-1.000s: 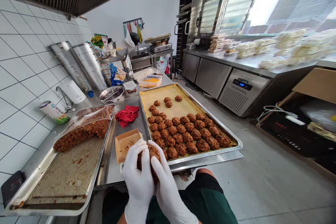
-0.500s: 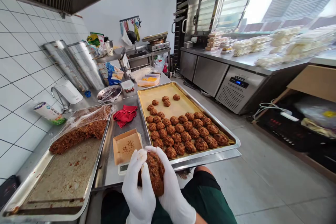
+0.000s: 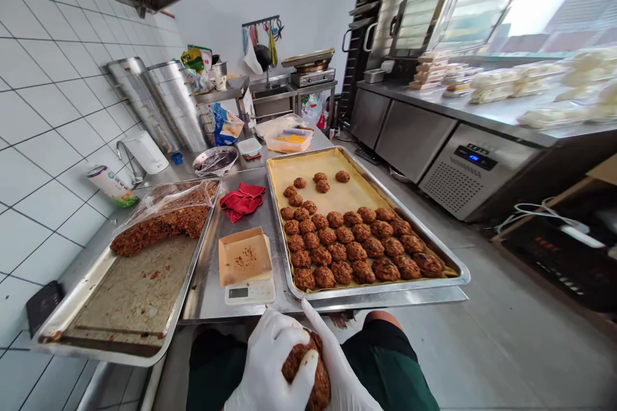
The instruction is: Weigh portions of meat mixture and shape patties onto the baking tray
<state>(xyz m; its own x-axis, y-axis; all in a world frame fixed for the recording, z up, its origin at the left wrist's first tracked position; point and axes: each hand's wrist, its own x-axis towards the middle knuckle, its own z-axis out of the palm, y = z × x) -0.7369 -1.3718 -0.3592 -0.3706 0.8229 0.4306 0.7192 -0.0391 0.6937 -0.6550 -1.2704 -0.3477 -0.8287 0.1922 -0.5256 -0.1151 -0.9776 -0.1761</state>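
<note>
Both my hands wear white gloves and sit at the bottom edge, below the counter's front. My left hand (image 3: pixel 270 366) and my right hand (image 3: pixel 340 372) are cupped together around a brown lump of dough (image 3: pixel 306 369), pressing it between the palms. Just beyond them a small white scale (image 3: pixel 250 292) carries a brown paper tray (image 3: pixel 244 257) with crumbs. To the right, a large baking tray (image 3: pixel 369 170) lined with paper holds several rows of shaped brown dough balls (image 3: pixel 351 247). To the left, another metal tray (image 3: pixel 130 295) holds the remaining slab of brown mixture (image 3: pixel 161 225) under plastic film.
A red cloth (image 3: pixel 242 199) lies between the trays. A kettle (image 3: pixel 144 151), a tin (image 3: pixel 112 185), a metal bowl (image 3: pixel 215 160) and plastic boxes (image 3: pixel 289 140) stand further back. A steel counter (image 3: pixel 434 135) with ovens above runs along the right, across an open floor aisle (image 3: pixel 506 334).
My hands with the dough lump have dropped lower and nearer to me, off the counter's front edge. The scale and paper tray are now uncovered. The view has shifted slightly.
</note>
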